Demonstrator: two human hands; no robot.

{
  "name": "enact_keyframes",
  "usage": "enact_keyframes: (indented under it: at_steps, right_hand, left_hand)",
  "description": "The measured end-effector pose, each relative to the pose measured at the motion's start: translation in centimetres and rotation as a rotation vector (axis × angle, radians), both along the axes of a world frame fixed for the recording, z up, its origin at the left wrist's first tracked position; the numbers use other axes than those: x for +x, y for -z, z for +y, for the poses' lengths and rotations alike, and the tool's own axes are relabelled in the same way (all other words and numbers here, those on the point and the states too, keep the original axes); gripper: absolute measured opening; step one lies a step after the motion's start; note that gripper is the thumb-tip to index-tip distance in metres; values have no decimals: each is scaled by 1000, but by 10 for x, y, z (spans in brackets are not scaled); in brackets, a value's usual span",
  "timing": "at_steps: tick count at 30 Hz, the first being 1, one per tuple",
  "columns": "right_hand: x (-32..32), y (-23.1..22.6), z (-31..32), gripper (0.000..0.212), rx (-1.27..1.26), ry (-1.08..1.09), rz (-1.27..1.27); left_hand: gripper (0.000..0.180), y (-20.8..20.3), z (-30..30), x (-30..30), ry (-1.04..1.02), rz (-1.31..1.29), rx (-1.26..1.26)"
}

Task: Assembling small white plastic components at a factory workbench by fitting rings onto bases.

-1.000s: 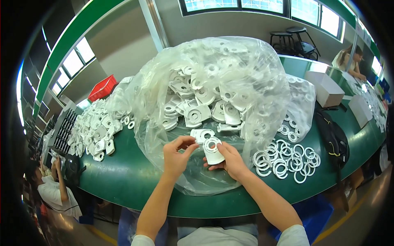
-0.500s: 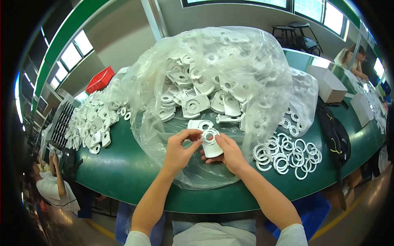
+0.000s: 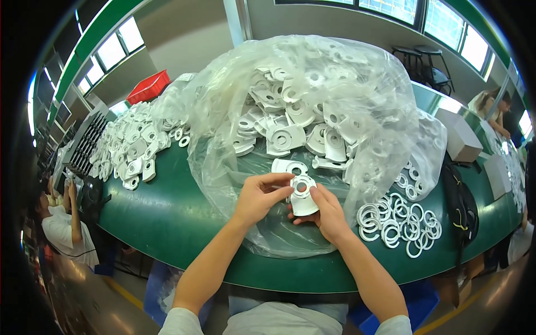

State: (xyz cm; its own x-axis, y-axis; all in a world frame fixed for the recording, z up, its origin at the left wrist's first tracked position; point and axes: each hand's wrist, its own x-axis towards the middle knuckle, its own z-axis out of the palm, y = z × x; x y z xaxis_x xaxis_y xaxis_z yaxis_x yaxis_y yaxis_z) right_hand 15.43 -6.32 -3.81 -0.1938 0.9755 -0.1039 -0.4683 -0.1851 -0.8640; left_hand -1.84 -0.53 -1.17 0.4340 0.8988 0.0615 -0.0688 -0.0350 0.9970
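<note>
In front of me, my right hand is closed around a white plastic part, thumb on top and fingers beneath. This part has a round collar with a hole at its upper end and a flared lower end. A thin white ring lies around the hole. My left hand is closed in a pinch at the collar's left side, thumb and index finger at the ring's edge; the exact contact is small. Just beyond my fingers, another white part lies on the clear plastic bag.
The large bag holds a heap of similar white parts. Loose white rings lie on the green table at right, near a black bag. More parts and a red basket sit left. Co-workers sit at both sides.
The ring, tilted on the part before, now lies flatter around the hole. My left fingers stay at its edge. The whole view has shifted slightly.
</note>
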Motion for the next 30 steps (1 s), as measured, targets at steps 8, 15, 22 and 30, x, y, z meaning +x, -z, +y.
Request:
enact_keyframes:
  at_steps: [8,15,22,30]
  right_hand:
    - [0,-5,-2,39,-12,13,-22]
    - [0,-6,-3,37,1,10,-6]
    - [-1,-7,-5,35,-3,47,42]
    - [0,0,-3,44,20,14,23]
  left_hand:
    - [26,-2,-3,1,-64,-41,31]
    - [25,-5,-10,5,-150,359,962]
    - [23,-1,-12,10,-114,412,1104]
    - [22,4,-9,11,-133,357,967]
